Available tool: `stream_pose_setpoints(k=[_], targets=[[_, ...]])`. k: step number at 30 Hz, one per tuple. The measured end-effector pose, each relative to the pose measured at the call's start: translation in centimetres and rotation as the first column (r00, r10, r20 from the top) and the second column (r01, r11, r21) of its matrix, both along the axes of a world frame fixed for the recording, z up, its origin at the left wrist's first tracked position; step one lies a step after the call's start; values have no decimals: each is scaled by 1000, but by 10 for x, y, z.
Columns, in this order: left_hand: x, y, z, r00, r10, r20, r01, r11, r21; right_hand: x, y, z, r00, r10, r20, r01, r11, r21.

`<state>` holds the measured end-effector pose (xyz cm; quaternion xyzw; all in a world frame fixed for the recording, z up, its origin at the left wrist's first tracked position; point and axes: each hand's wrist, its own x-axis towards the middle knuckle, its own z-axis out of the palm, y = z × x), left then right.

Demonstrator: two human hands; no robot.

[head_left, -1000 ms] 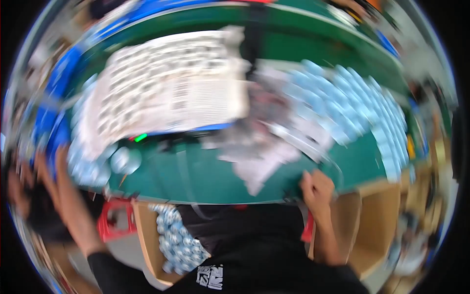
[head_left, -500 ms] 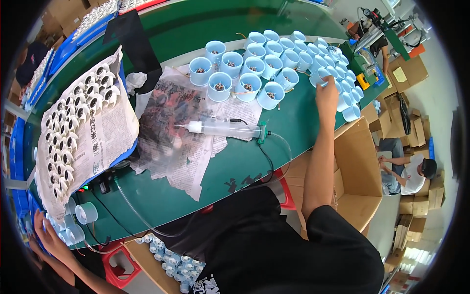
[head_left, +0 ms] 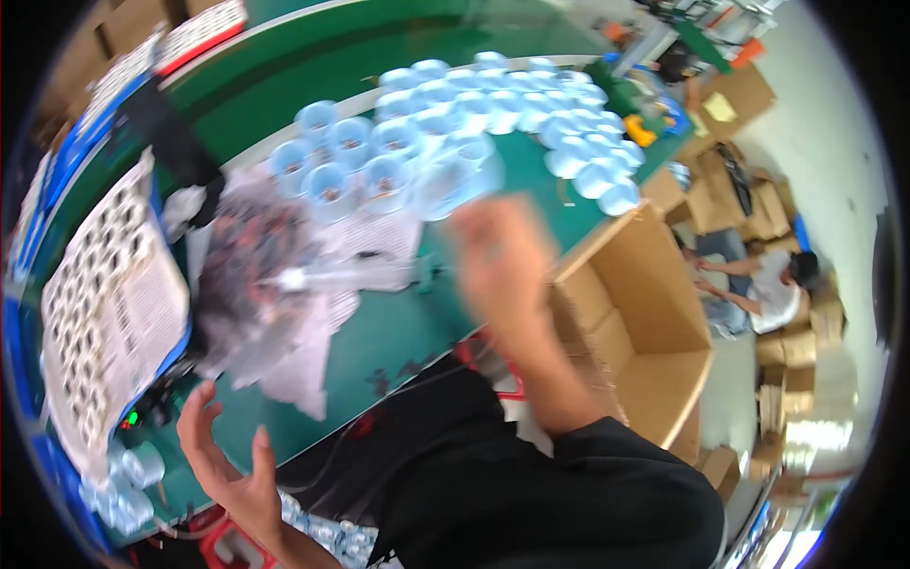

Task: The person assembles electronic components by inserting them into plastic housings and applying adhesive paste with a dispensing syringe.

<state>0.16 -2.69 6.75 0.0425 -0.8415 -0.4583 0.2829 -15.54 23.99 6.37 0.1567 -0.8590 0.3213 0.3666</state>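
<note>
The green table [head_left: 398,332] is stretching across the frame, and an open cardboard box [head_left: 664,303] is standing beside its near edge, right of centre. Rows of light-blue cups [head_left: 504,109] are covering the upper middle; a newspaper sheet [head_left: 152,303] is lying at the left, bearing white parts [head_left: 95,266]. Just right of centre, the right hand [head_left: 502,251] is blurring; whether its fingers are pinching anything, I cannot tell. At lower left, the left hand [head_left: 232,479] is hanging empty, thumb and fingers standing well apart. A clear syringe [head_left: 355,275] is lying left of centre. Just above the right hand, a blurred blue cup [head_left: 450,180] is showing; the blur is hiding whether they are touching. It is probably weighing little, its smooth wall looking stiff and perhaps slippery. Gripping the outer wall below the rim is seeming safest.
</note>
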Motion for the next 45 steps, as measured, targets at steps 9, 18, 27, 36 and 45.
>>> stream_pose_setpoints(k=[9,18,27,36,45], targets=[[-87,40,0,921,-329,207,322,944,70,42,-55,-19,770,638,9,-610,740,-283],[-160,60,3,796,-476,374,506,862,23,55,-46,-65,341,927,156,235,76,-969],[-144,61,0,818,-481,316,511,860,-13,50,-56,-56,403,911,-89,275,-214,-937],[-95,70,40,777,-628,-54,625,778,-56,32,-54,-46,442,893,89,-179,185,-966],[-42,50,-4,903,-317,291,273,945,182,-8,-52,-52,211,703,-679,80,-705,-705]])
